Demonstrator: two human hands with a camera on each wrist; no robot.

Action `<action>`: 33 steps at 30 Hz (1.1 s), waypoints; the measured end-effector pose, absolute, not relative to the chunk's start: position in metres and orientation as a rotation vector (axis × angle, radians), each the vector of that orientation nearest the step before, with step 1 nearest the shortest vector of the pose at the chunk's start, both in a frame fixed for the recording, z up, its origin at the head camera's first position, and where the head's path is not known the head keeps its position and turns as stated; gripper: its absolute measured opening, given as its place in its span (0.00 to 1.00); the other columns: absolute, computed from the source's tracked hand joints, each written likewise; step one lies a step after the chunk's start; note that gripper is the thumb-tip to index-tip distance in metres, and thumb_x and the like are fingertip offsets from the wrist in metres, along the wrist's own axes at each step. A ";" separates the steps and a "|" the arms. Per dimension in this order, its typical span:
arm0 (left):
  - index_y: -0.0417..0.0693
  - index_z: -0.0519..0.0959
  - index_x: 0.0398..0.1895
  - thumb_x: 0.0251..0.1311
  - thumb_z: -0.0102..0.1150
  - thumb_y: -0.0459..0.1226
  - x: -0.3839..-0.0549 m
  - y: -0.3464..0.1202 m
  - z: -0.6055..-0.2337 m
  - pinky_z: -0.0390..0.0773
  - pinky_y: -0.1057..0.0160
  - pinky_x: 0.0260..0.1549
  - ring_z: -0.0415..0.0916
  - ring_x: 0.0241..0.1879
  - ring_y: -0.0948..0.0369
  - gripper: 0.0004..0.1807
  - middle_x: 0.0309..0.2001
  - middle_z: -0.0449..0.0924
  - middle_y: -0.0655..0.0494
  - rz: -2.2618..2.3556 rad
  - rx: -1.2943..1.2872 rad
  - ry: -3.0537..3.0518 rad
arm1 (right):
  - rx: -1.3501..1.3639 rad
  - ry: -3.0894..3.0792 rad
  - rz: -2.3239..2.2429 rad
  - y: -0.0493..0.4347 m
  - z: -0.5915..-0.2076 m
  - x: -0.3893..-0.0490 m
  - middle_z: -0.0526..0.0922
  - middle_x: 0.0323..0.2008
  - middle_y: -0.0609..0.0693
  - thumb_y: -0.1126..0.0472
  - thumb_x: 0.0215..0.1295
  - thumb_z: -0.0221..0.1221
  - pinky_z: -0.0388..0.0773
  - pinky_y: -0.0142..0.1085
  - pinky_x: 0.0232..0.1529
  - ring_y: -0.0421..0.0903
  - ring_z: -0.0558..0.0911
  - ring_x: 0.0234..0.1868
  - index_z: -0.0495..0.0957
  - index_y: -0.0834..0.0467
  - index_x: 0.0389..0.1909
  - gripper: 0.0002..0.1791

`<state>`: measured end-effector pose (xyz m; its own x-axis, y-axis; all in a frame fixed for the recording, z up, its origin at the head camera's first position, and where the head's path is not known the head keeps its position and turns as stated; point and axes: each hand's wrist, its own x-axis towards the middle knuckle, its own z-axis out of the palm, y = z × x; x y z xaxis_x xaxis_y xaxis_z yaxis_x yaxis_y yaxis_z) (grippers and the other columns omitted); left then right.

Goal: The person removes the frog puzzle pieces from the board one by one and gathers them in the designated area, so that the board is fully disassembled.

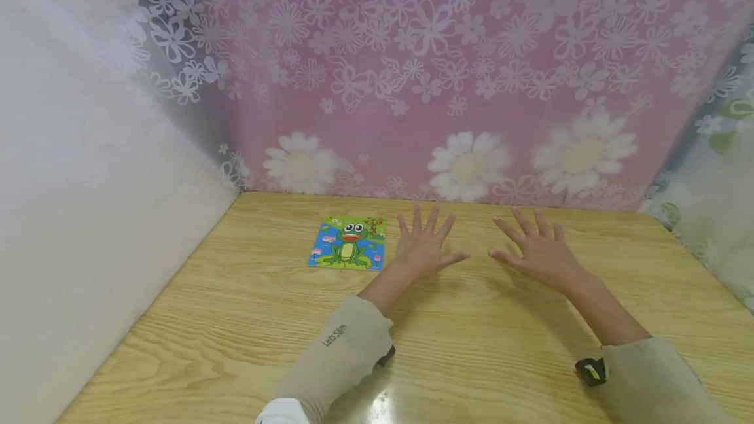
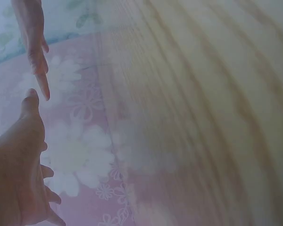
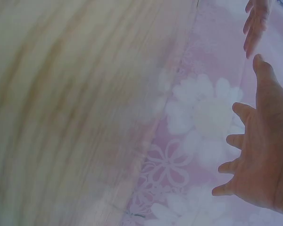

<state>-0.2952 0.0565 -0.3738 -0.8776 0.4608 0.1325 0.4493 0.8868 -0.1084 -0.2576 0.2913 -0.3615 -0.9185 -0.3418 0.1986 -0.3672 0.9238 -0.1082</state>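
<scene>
A square picture board (image 1: 347,243) with a cartoon green frog on a blue and green ground lies flat at the back left of the table. Just right of it, in the head view, is my left hand (image 1: 421,248), its fingers spread wide and straight. My right hand (image 1: 540,255) is farther right, palm down, fingers likewise spread. Both hands hold nothing, and the two thumbs point toward each other with a gap between them. In the left wrist view, the left hand (image 2: 21,169) shows above the wood; the right wrist view shows the right hand (image 3: 264,146) the same way.
The wood-grain table (image 1: 235,339) meets a pink flowered curtain (image 1: 377,84) along its back edge. A white sheet (image 1: 106,149) stands along the left side, a pale leaf-patterned cloth (image 1: 718,162) along the right. Dark straps (image 1: 591,371) show at the sleeve cuffs.
</scene>
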 end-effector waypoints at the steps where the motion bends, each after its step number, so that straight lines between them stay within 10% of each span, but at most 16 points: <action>1: 0.67 0.40 0.72 0.52 0.22 0.74 -0.295 0.056 -0.373 0.39 0.35 0.57 0.28 0.67 0.42 0.46 0.71 0.30 0.53 0.107 -0.706 -2.903 | 0.543 -2.905 0.210 0.290 -0.362 -0.258 0.41 0.70 0.63 0.34 0.63 0.46 0.34 0.70 0.52 0.72 0.35 0.64 0.52 0.53 0.71 0.41; 33: 0.58 0.45 0.73 0.56 0.29 0.70 -0.289 -0.075 -0.373 0.36 0.34 0.56 0.30 0.66 0.40 0.45 0.71 0.39 0.46 -0.045 -0.503 -2.900 | 0.755 -2.844 0.348 0.158 -0.368 -0.283 0.43 0.70 0.59 0.31 0.60 0.45 0.36 0.66 0.56 0.67 0.38 0.67 0.51 0.49 0.71 0.43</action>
<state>-0.2886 -0.0751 -0.3728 -0.9226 0.3304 0.1991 0.3364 0.9417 -0.0041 -0.2827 0.1582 -0.3678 -0.8550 -0.4647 0.2302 -0.5064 0.8437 -0.1780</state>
